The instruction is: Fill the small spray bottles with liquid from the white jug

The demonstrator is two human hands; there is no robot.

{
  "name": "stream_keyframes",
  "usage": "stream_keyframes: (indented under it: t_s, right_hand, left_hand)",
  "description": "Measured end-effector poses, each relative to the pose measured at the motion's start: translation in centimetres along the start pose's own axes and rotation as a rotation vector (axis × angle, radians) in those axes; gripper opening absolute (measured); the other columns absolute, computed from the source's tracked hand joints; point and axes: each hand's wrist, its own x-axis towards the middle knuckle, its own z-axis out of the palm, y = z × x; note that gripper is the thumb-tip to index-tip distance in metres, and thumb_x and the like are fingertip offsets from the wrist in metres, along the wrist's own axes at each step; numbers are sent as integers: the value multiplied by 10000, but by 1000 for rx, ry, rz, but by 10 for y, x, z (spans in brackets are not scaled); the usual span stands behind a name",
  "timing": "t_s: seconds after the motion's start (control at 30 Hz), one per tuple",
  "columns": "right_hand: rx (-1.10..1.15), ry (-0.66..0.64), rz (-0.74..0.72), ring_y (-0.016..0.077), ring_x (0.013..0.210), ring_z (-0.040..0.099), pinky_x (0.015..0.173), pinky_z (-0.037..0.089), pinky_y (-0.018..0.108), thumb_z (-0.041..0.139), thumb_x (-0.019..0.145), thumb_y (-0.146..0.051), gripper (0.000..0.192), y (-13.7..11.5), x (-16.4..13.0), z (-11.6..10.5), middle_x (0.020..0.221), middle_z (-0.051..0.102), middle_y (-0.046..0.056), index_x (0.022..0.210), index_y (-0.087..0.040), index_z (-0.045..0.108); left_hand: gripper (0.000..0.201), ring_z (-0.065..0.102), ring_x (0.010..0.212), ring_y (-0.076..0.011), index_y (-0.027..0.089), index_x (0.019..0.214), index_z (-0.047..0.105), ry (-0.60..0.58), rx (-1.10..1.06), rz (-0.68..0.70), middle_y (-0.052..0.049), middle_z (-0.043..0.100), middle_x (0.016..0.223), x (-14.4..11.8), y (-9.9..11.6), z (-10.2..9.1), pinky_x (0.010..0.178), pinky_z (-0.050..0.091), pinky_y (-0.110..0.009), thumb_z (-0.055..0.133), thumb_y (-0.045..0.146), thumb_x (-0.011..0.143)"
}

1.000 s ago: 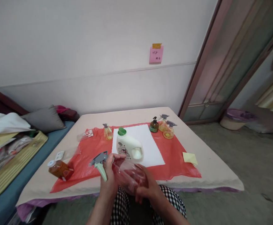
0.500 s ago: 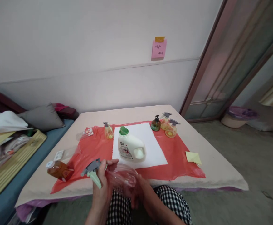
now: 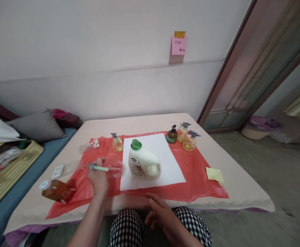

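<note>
My left hand (image 3: 98,178) is closed around the neck of a clear spray bottle (image 3: 116,168) with a grey and pale green trigger head. The bottle lies on its side over the red plastic sheet (image 3: 201,185), its base pointing right; I cannot tell whether it touches the sheet. Just right of it, a cream detergent jug (image 3: 143,164) with a green cap stands on a white sheet of paper (image 3: 165,154). Above my lap, at the table's front edge, my right hand (image 3: 161,214) holds nothing, its fingers apart.
Behind the left hand stands a yellowish spray bottle (image 3: 117,144). An amber bottle (image 3: 57,191) lies at the left, near clear plastic packets (image 3: 69,169). Two more spray bottles (image 3: 189,144) and a dark pump bottle (image 3: 171,135) stand back right. Yellow paper (image 3: 215,174) lies at right.
My left hand has carried the clear spray bottle away from my lap, forward and left over the red sheet. My right hand has let go of the bottle's base. The view has shifted slightly.
</note>
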Motion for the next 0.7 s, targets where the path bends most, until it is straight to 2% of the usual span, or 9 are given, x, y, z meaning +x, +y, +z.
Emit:
stream_keyframes:
  t_s: [0.13,0.2,0.3,0.4,0.5,0.57,0.63,0.7]
  right_hand:
    - [-13,59,-14,114,593,634,479,372,196,727,744,-563,562,5,-7,-31,984,705,91,1124,-163,621]
    - [1,96,-18,116,603,631,487,369,199,745,727,-560,551,6,-11,-44,965,705,87,1094,-163,640]
    - [26,158,-44,126,632,630,498,375,206,760,715,-565,544,2,-14,-61,957,702,78,1080,-175,658]
    - [3,206,-109,141,637,626,500,382,220,766,698,-577,542,-13,-10,-77,923,706,75,1052,-177,671]
    - [-96,293,-215,139,622,613,521,405,238,739,714,-575,521,-38,3,-99,922,717,81,1039,-173,675]
    - [-204,388,-283,160,646,627,563,449,268,702,722,-586,528,-58,19,-122,932,726,97,1043,-167,670]
    - [-352,539,-367,213,678,650,598,498,330,659,695,-620,569,-78,40,-151,917,728,120,1019,-153,663]
    - [-394,693,-431,269,835,668,704,525,385,657,663,-597,617,-98,66,-182,1033,708,145,1093,-156,616]
  left_hand:
    - [262,674,910,-248,142,831,610,0,125,4,-88,706,890,53,-10,43,884,497,-409,594,403,840]
    - [213,668,946,-250,142,793,575,-27,172,1,-68,699,875,65,-11,61,888,482,-380,607,350,832]
    - [186,666,946,-238,165,728,510,-61,227,-11,-40,683,812,69,-16,79,839,482,-336,596,293,831]
    - [191,663,926,-249,184,742,489,-85,262,-25,-10,647,757,68,-27,89,825,479,-353,646,285,785]
    - [255,652,922,-269,202,791,491,-121,290,-23,19,605,733,68,-43,95,825,477,-370,708,323,730]
    - [318,649,863,-275,210,833,500,-152,308,-24,29,578,708,70,-52,97,785,488,-374,745,352,688]
    - [386,646,830,-275,205,895,519,-170,305,-19,24,584,728,73,-59,98,771,499,-384,773,358,647]
    - [484,650,898,-285,195,983,534,-173,281,7,-2,626,840,76,-63,97,834,504,-407,797,345,606]
